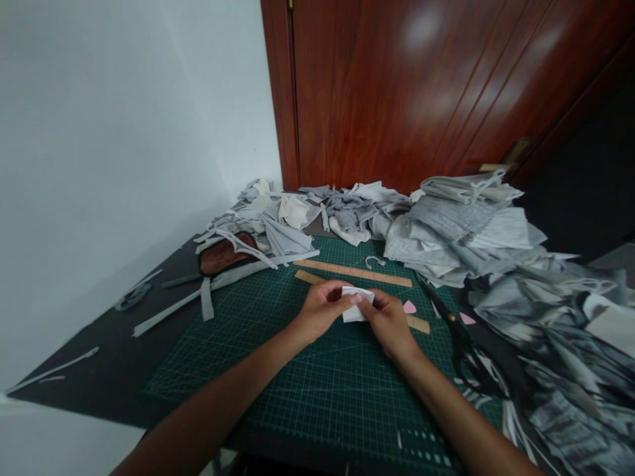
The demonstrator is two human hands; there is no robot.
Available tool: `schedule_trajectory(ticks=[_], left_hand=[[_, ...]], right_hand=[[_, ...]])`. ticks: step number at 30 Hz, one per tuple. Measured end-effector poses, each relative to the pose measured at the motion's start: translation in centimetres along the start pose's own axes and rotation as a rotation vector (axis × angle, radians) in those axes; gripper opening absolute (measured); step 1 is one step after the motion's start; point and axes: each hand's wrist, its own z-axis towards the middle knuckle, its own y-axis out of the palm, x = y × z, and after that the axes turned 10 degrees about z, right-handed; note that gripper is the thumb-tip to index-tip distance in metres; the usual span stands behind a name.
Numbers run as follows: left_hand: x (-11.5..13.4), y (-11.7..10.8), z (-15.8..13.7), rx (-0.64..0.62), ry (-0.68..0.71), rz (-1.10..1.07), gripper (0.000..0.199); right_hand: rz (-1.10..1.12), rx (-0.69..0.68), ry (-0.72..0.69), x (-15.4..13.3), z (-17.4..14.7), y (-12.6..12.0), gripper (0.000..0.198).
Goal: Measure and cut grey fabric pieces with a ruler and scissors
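Head view: my left hand (pixel 322 307) and right hand (pixel 391 320) pinch a small white rectangular cloth piece (pixel 352 315) over the green gridded cutting mat (pixel 302 396). Hands partly cover a flat tan ruler (pixel 418 324); black-handled scissors (pixel 456 330), 4 o'clock; grey fabric pile (pixel 461 228), 2 o'clock.

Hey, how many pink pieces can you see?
2: one pink piece beside the right hand, another pink piece beside the scissors. More could be hidden under the cloth piles.

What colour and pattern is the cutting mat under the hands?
The cutting mat is dark green with a pale grid, seen in the head view.
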Motion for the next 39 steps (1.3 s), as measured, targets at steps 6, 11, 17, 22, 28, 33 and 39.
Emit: schedule_trajectory(ticks=[6,11,17,22,28,33,39], left_hand=[[-0.61,-0.09,-0.17,0.067,-0.009,0.032,0.046],[-0.12,-0.23,-0.17,-0.022,-0.128,-0.047,0.056],[-0.44,-0.33,0.10,0.075,-0.097,-0.030,0.058],[-0.39,-0.09,0.05,0.113,-0.070,-0.034,0.055],[-0.21,-0.23,0.15,0.094,-0.079,-0.018,0.053],[-0.65,-0.34,0.33,0.087,-0.029,-0.005,0.050],[-0.74,-0.02,0.37,0.079,0.003,0.010,0.050]], right_hand=[[0.043,-0.024,0.055,-0.46,-0.45,0.62,0.039],[0.040,-0.008,0.048,-0.46,-0.58,0.63,0.041],[0.050,0.082,0.019,-0.06,-0.64,0.87,0.038],[0.021,0.172,-0.031,0.17,-0.41,0.48,0.034],[0.010,0.157,-0.060,-0.10,-0.43,0.44,0.034],[0.004,0.158,-0.049,-0.11,-0.64,0.79,0.036],[-0.009,0.159,-0.038,0.03,-0.52,0.62,0.033]])
